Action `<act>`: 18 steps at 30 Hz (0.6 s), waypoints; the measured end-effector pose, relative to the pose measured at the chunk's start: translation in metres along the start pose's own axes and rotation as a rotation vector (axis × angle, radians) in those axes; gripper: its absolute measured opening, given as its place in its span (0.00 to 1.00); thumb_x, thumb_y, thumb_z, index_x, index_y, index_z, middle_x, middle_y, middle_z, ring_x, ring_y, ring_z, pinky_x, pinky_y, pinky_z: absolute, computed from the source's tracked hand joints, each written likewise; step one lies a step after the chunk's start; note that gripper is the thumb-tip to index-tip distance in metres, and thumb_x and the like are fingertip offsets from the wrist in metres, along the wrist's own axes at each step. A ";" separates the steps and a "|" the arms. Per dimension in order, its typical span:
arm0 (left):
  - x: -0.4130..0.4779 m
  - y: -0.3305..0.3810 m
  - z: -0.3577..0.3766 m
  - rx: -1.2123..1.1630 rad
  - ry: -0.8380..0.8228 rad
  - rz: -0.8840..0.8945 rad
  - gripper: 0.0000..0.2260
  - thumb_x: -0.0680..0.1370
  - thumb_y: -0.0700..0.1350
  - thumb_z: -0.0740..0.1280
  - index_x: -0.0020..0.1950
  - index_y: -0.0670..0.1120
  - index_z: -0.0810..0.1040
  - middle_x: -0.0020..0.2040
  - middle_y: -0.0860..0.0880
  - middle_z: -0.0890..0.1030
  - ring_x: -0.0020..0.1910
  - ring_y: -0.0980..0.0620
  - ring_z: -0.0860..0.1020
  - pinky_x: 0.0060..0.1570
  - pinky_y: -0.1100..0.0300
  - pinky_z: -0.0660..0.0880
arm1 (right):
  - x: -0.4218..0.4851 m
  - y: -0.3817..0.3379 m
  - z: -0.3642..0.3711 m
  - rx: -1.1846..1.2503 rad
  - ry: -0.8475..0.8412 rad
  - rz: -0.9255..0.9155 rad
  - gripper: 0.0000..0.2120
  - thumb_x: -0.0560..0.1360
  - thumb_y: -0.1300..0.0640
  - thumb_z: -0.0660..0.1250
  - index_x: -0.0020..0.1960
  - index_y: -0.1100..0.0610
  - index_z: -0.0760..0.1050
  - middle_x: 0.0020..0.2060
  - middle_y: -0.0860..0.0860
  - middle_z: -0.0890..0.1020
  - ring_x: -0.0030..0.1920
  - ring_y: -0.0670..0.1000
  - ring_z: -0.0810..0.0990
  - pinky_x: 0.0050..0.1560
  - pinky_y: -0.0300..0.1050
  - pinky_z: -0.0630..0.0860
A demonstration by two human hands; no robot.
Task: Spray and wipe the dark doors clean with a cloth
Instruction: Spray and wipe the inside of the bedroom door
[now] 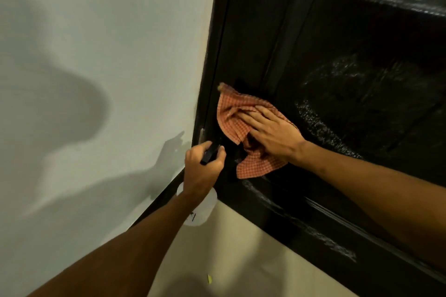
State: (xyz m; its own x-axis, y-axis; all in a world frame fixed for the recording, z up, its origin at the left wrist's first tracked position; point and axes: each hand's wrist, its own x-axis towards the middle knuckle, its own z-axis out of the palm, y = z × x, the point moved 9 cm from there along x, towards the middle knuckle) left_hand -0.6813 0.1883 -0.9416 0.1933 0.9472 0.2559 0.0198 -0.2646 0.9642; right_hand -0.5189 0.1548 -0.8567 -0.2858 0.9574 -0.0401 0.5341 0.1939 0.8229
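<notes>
Fingers (252, 118) flat on checked cloth (229, 109), door (362, 103) wet-streaked

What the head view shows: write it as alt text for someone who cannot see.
A right hand presses an orange checked cloth against a wet-streaked dark door. The left hand grips a white spray bottle beside it, near a pale wall.

We see the dark door (337, 79) glossy, its panels streaked with a wet sheen. The checked cloth (241, 113) looks soft, woven and crumpled. The wall (96, 31) is matt paint, and the spray bottle (207, 208) looks like smooth plastic.
</notes>
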 end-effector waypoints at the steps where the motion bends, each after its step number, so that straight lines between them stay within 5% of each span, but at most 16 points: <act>1: 0.000 0.005 0.006 -0.026 -0.012 0.000 0.13 0.77 0.55 0.73 0.51 0.46 0.83 0.47 0.44 0.83 0.50 0.43 0.84 0.52 0.44 0.84 | -0.005 0.013 -0.009 -0.003 0.023 0.003 0.27 0.76 0.53 0.58 0.72 0.60 0.72 0.77 0.60 0.65 0.76 0.61 0.65 0.78 0.60 0.56; 3: 0.001 0.025 0.018 -0.056 -0.028 0.025 0.02 0.80 0.48 0.73 0.48 0.53 0.82 0.46 0.49 0.83 0.50 0.46 0.84 0.54 0.46 0.83 | -0.018 0.065 -0.032 -0.012 0.137 0.185 0.22 0.74 0.56 0.57 0.64 0.61 0.77 0.67 0.62 0.76 0.67 0.63 0.72 0.73 0.61 0.65; 6: 0.003 0.055 0.031 -0.051 -0.034 0.117 0.04 0.81 0.45 0.72 0.47 0.47 0.83 0.42 0.49 0.84 0.47 0.51 0.84 0.52 0.52 0.83 | -0.055 0.115 -0.043 -0.041 0.199 0.483 0.24 0.75 0.56 0.56 0.67 0.64 0.74 0.71 0.65 0.71 0.73 0.65 0.66 0.77 0.62 0.56; 9: -0.006 0.086 0.049 -0.091 -0.046 0.172 0.07 0.81 0.45 0.72 0.45 0.43 0.82 0.39 0.50 0.83 0.42 0.55 0.83 0.46 0.60 0.80 | -0.074 0.048 -0.002 -0.044 0.070 0.211 0.28 0.76 0.54 0.53 0.73 0.61 0.71 0.72 0.62 0.72 0.74 0.64 0.67 0.78 0.62 0.51; 12: -0.017 0.110 0.064 -0.166 -0.063 0.190 0.08 0.81 0.43 0.73 0.43 0.42 0.82 0.36 0.48 0.82 0.33 0.57 0.79 0.36 0.62 0.77 | -0.097 0.046 0.006 0.000 -0.056 0.035 0.28 0.73 0.53 0.52 0.66 0.60 0.79 0.69 0.59 0.77 0.69 0.61 0.76 0.74 0.58 0.56; 15: -0.021 0.127 0.076 -0.205 -0.072 0.197 0.09 0.81 0.44 0.72 0.43 0.41 0.81 0.35 0.44 0.81 0.29 0.52 0.78 0.28 0.61 0.75 | -0.114 0.139 -0.038 -0.034 0.122 0.328 0.25 0.72 0.54 0.58 0.63 0.63 0.79 0.70 0.62 0.74 0.69 0.64 0.73 0.74 0.60 0.57; 18: -0.023 0.146 0.086 -0.211 -0.077 0.222 0.10 0.81 0.44 0.72 0.42 0.41 0.80 0.34 0.43 0.80 0.30 0.43 0.79 0.26 0.54 0.75 | -0.133 0.182 -0.067 -0.110 0.235 0.551 0.24 0.77 0.55 0.59 0.70 0.64 0.72 0.76 0.64 0.65 0.77 0.65 0.60 0.80 0.61 0.48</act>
State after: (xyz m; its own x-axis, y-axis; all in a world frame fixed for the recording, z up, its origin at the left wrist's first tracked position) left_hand -0.5984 0.1122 -0.8132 0.2440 0.8519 0.4634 -0.2335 -0.4122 0.8807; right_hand -0.4365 0.0488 -0.6637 -0.1655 0.8351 0.5247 0.5714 -0.3524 0.7411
